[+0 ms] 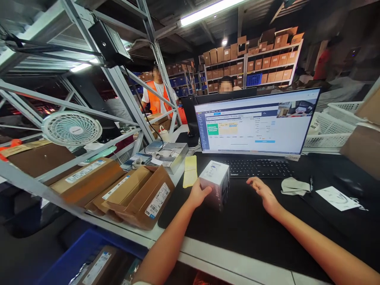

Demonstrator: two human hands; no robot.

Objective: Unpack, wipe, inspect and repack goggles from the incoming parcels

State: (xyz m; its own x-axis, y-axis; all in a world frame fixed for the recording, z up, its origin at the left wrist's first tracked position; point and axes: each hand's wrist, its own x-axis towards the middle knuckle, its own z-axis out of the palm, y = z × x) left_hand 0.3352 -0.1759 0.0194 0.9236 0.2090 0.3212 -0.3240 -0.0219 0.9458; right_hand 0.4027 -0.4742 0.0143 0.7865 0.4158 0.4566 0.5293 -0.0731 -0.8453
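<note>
My left hand [198, 193] grips the left side of a small white and grey box [215, 183] that stands on the black desk mat [243, 225]. My right hand [264, 192] hovers just right of the box with its fingers loosely spread, holding nothing. A black keyboard [261, 168] lies just beyond both hands, below a lit monitor [258, 122].
Open cardboard boxes [139, 198] lie at the left under a slanted metal rack [89, 118]. A yellow slip [190, 171], a small fan [71, 128], white baskets [332, 126], a cloth [293, 185] and a printed sheet [337, 198] surround the mat. Two people stand behind the monitor.
</note>
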